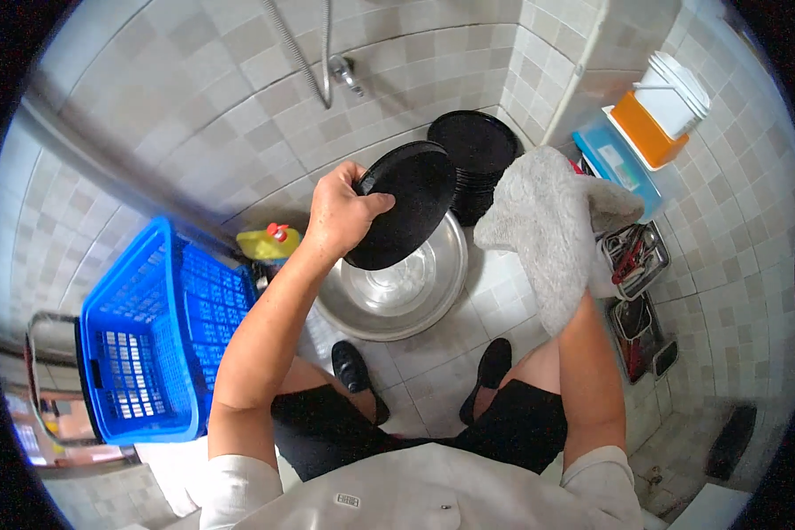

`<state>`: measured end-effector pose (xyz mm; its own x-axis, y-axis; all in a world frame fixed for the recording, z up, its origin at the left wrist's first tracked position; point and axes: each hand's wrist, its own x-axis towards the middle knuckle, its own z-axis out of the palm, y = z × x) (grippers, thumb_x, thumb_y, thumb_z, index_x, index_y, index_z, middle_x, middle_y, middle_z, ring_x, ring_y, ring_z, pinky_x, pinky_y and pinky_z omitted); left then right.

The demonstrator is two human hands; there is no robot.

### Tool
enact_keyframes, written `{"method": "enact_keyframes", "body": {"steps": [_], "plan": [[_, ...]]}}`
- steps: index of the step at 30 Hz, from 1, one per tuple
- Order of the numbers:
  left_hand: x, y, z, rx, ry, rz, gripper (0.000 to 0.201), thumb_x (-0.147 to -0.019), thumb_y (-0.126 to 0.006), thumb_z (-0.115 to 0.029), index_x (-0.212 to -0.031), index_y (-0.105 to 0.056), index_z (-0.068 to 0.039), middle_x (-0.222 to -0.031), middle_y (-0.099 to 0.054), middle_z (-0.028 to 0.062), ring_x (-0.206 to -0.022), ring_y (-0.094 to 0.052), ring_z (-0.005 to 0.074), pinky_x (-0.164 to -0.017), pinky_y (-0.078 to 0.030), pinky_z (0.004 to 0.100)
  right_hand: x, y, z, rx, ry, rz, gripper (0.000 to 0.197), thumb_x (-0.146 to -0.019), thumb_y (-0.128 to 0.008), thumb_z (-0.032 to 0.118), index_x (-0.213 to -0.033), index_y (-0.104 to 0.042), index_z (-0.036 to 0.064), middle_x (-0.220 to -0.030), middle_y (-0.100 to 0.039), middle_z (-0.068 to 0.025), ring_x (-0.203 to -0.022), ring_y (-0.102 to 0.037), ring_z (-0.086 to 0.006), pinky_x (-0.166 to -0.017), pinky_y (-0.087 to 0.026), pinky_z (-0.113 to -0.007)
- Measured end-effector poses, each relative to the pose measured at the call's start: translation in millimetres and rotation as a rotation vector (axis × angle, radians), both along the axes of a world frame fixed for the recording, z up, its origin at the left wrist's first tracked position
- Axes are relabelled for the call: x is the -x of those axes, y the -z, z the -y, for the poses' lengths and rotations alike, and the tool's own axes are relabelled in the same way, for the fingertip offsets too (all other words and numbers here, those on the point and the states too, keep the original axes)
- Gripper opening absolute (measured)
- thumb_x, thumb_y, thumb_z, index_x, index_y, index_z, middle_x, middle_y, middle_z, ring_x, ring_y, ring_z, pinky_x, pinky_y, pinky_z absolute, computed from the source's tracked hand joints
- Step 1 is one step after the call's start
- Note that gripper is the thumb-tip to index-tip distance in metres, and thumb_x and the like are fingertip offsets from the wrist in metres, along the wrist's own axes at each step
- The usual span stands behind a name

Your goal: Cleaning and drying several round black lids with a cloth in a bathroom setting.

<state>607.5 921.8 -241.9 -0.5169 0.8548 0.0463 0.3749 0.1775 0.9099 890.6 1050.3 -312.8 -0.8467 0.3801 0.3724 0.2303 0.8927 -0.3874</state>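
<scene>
My left hand (349, 212) grips a black oval-looking plate (408, 208) by its left edge, with the thumb on its face. The plate is tilted above a wide metal basin (389, 287) that stands on the tiled floor. A fluffy grey towel (543, 221) is draped over my right hand and hangs down along the wrist. It covers the fingers, and the hand bears the towel up to the right of the basin. Behind the basin, between both hands, rises a stack of black plates (474, 146).
A large blue plastic basket (181, 344) stands at the left, near a yellow bottle with a red cap (274, 240). To the right are trays of utensils (632, 261), a blue-lidded container (618, 168) and an orange-and-white tub (649, 128). A tap (346, 75) with a hose projects from the wall.
</scene>
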Motion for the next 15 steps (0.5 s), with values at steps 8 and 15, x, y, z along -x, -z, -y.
{"method": "enact_keyframes", "body": {"steps": [8, 15], "plan": [[12.9, 20.5, 48.2, -0.030, -0.101, -0.029, 0.022, -0.066, -0.076, -0.007, -0.080, -0.060, 0.000, -0.068, -0.062, 0.0079, -0.064, -0.060, 0.0162, -0.063, -0.049, 0.0322, 87.3, 18.2, 30.4, 0.060, -0.147, -0.084, 0.044, -0.086, -0.062, 0.024, -0.127, -0.055, 0.0091, -0.126, -0.054, -0.0122, -0.122, -0.046, -0.0320, -0.108, -0.032, -0.046], [-4.1, 24.8, 64.2, -0.414, 0.154, -0.235, 0.028, -0.072, -0.076, -0.018, -0.088, -0.064, 0.001, -0.081, -0.068, 0.0193, -0.074, -0.067, 0.0268, -0.069, -0.050, 0.0376, 140.7, 23.9, 58.8, 0.251, -0.186, -0.286, 0.071, -0.084, -0.065, 0.036, -0.142, -0.036, 0.0061, -0.141, -0.041, -0.0177, -0.133, -0.037, -0.0275, -0.115, -0.024, -0.044]]}}
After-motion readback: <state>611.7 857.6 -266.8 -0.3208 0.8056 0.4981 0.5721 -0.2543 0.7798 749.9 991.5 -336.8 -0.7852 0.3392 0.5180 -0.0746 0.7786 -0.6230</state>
